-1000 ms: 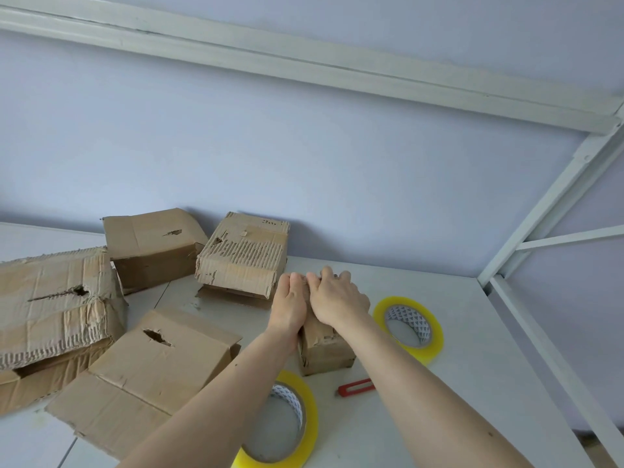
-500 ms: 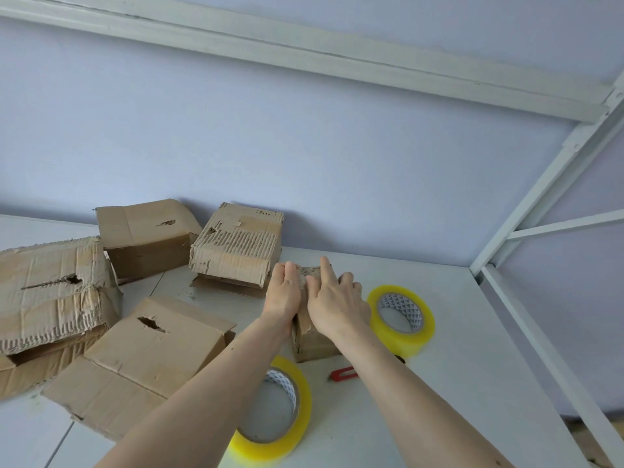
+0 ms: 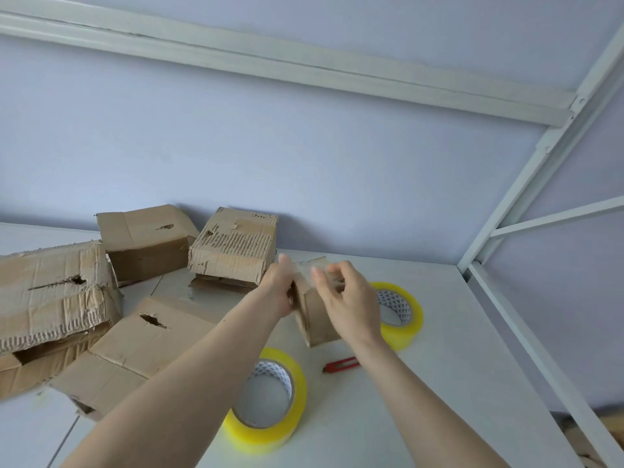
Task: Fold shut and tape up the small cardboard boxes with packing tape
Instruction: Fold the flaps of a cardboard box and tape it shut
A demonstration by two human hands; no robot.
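Cardboard small box (image 3: 317,319) on table (image 3: 456,366): left hand (image 3: 280,292) fingers clamped on side; right hand (image 3: 351,298) fingers loosely apart above.

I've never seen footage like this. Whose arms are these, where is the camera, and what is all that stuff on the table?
There is no machine here. A person wears a camera on the head, looking forward and down, so both arms reach in from below. The left hand grips the side of a small cardboard box on the white table. The right hand is at its top with fingers curled; blur hides whether it holds anything. Two rolls of yellow tape lie nearby, one close, one behind the box, plus a red cutter. Four bigger, battered boxes sit to the left.
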